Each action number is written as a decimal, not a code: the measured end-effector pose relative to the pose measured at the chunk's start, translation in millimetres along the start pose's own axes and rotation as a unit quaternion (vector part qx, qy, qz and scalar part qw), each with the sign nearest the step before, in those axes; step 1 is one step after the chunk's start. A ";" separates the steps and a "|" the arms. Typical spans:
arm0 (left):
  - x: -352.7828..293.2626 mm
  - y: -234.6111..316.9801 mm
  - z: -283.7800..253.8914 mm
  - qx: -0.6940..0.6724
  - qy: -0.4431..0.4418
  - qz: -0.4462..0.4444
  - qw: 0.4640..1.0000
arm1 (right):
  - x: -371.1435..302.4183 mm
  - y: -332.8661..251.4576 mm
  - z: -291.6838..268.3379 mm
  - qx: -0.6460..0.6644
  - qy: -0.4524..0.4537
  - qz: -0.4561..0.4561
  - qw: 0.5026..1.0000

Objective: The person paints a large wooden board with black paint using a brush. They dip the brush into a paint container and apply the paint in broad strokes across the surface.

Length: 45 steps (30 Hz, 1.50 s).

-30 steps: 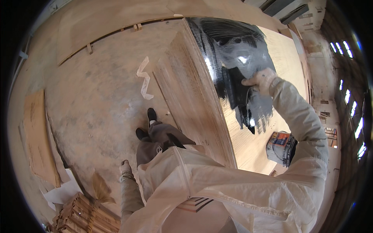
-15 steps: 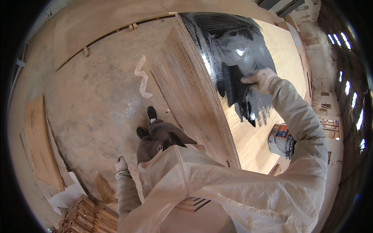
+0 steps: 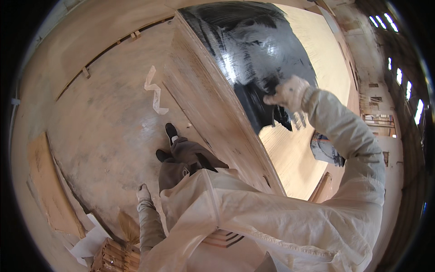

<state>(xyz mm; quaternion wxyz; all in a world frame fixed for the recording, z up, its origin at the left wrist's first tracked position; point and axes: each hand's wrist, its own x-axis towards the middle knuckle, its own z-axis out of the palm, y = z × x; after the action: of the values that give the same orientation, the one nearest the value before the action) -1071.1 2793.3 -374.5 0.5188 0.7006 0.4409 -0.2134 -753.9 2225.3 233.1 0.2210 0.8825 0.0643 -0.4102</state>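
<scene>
Your right grip (image 3: 286, 94) clasps a dark spreader (image 3: 256, 105); your left grip (image 3: 143, 194), I can't tell. Overreaching could slop paint (image 3: 253, 50) off the board (image 3: 290, 154) below.

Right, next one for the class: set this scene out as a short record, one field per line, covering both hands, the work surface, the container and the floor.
Right hand: seems to grip a dark flat blade, whose outline blends into the black
Left hand: lowered, nothing visible in it
Surface: pale panel, partly covered by glossy black coating
Container: grey bucket, partly hidden by right sleeve
Floor: pale zigzag strip
</scene>
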 end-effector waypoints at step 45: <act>-244.5 -160.5 -4.1 -0.022 0.109 -0.068 0.991 | -10.4 39.6 55.0 0.009 0.144 -0.072 0.987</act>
<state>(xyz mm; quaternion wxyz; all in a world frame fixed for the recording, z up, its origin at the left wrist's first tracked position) -1333.7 2711.8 -274.6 0.4671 0.6766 0.5459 -0.1611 -787.4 2166.2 223.2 0.1716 0.9274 0.1552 -0.2940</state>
